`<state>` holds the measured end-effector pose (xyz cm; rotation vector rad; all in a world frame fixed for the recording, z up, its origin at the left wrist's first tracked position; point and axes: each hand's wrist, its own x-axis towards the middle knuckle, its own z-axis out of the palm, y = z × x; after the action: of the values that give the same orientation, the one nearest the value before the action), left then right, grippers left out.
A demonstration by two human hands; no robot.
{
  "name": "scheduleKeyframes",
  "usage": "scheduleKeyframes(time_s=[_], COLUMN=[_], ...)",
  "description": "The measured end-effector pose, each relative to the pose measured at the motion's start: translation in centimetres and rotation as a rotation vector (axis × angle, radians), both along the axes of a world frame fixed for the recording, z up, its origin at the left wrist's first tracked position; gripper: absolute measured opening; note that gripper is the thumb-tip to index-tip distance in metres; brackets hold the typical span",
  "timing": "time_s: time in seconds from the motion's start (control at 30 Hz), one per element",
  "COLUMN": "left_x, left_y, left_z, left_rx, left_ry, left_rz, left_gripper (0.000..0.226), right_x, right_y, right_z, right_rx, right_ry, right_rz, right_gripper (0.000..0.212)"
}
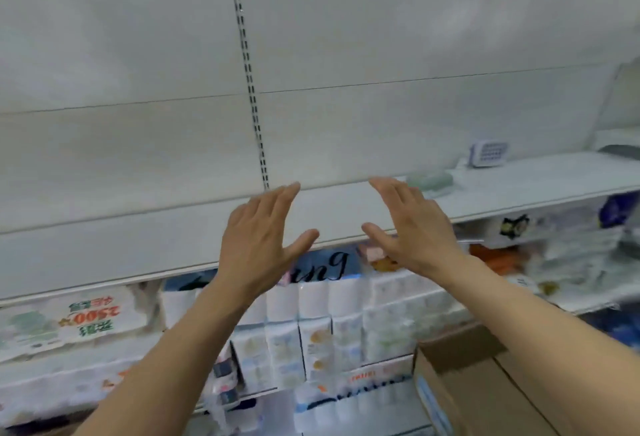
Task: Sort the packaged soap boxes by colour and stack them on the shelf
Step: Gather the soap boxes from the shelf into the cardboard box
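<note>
Hands up in front of the shelf (pixel 138 248), and neither grip has anything in it. Starting at the left: the long white shelf board runs across the view with nothing on its near stretch, and below it sit packs of tissue and paper rolls (pixel 311 300), blurred, none of them part of the job as far as I can tell. Now the left hand (pixel 258 238), raised with its back to the camera, fingers straight and close together, thumb spread out to the right, holding nothing. Just beside it, across a small gap, the right hand (pixel 414 228) mirrors it, fingers extended, thumb pointing back toward the left one, also bare. Both hover over the front edge of the shelf, palms facing in as if sizing up a space. Moving right, a pale green pack (pixel 429 181) lies on the shelf just past the right fingertips, not touched; it may be a soap box, though it is too soft to be sure. Further right, a small white-and-blue item (pixel 489 154) stands near the back wall, well apart from both hands. At the lower right, an open cardboard carton (pixel 485 383) sits below the right forearm. My read: this is between placements, with stacking hardly begun. Next move calls for reaching down to the carton, or across to that green pack, and closing on a box.
</note>
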<state>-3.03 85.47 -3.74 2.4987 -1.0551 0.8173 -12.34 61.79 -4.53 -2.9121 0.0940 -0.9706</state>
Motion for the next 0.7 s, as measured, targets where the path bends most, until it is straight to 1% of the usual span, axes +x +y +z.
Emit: scheduleKeyframes(time_s=[0.1, 0.23, 0.37, 0.47, 0.53, 0.63, 0.7], left_x=[0.8, 3.2, 6.5, 10.3, 13.1, 16.5, 18.1], left_y=[-6.7, -15.4, -24.1, -31.1, -35.5, -41.1, -44.1], left_z=[1.3, 2.0, 1.6, 1.0, 0.6, -1.2, -2.9], left_rx=[0.045, 0.095, 0.130, 0.158, 0.169, 0.164, 0.295], left_ry=[-0.034, -0.019, -0.018, 0.023, 0.101, 0.306, 0.361], left_rz=[-0.090, -0.174, -0.263, -0.323, -0.352, -0.402, -0.419], left_gripper=[0.073, 0.080, 0.083, 0.081, 0.083, 0.087, 0.095], right_x=[-1.0, -1.3, 0.1, 2.5, 4.5, 8.0, 10.4], right_y=[-6.1, -13.9, -21.5, -27.3, -30.9, -35.5, -38.3], right_z=[1.1, 1.6, 1.7, 1.4, 1.2, 0.6, 0.2], right_rx=[-0.022, -0.008, 0.014, 0.053, 0.100, 0.165, 0.233], right_ry=[0.016, 0.038, 0.102, 0.144, 0.171, 0.220, 0.220], right_rz=[-0.126, -0.278, -0.414, -0.501, -0.540, -0.579, -0.601], right_gripper=[0.075, 0.075, 0.074, 0.074, 0.076, 0.079, 0.080])
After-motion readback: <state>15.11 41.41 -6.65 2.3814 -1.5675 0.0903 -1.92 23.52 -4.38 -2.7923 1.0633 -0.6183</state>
